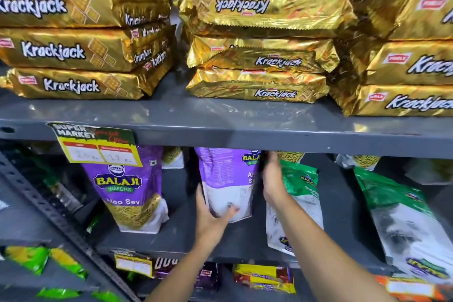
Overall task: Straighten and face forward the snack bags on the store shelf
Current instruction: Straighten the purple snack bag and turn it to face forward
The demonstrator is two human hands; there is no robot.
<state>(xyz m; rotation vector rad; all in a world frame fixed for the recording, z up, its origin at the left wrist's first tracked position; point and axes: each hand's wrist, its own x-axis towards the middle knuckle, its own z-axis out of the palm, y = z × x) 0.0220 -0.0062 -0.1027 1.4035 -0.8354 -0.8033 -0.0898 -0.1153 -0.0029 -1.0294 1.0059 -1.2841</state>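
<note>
- A purple bag (226, 182) is being gripped on the middle shelf (171, 235), back panel outward, by the left hand (212, 218) at its lower edge and the right hand (272, 176) along its side.
- While it is being turned, the leaning green bag (297, 203) just beside is likely being nudged and toppled.

A grey metal shelf board (245, 127) crosses the picture from 9 to 3 o'clock. A lower grey board (171, 235) lies under it. A perforated metal upright (56, 218) runs slanted at 8 o'clock. A yellow price label (98, 147) hangs on the upper board's edge. Light reflects on the upper board.
</note>
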